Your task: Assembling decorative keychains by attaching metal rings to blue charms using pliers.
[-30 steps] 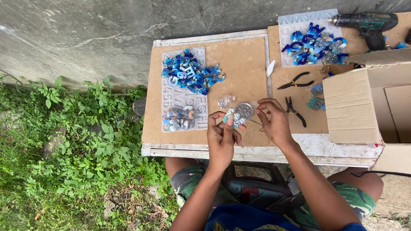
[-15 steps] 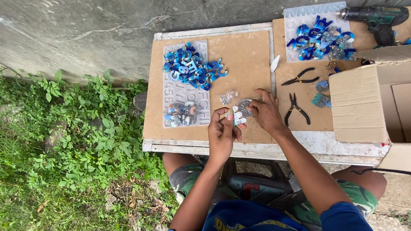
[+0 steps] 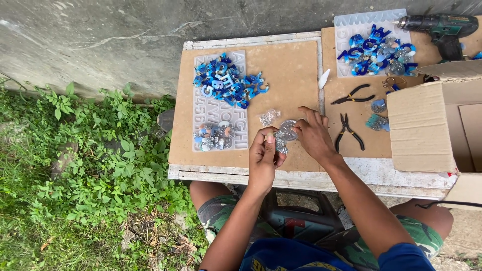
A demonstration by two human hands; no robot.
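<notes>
Glittery resin pieces [image 3: 281, 140] pinched in the left hand [image 3: 263, 158] and a disc [image 3: 288, 129] gripped by the right hand [image 3: 312, 135], near the desk [image 3: 301, 176] edge, could slip off into the grass [image 3: 90, 180].

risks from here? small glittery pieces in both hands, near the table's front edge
1. Both hands, left and right, pinch small glittery pieces close to the table's front edge; a slip could send one into the grass, hard to find.
2. The small clear bag lies loose by the hands; a wrist could brush it aside.
3. Pliers lie beside the right hand and could get knocked.
</notes>
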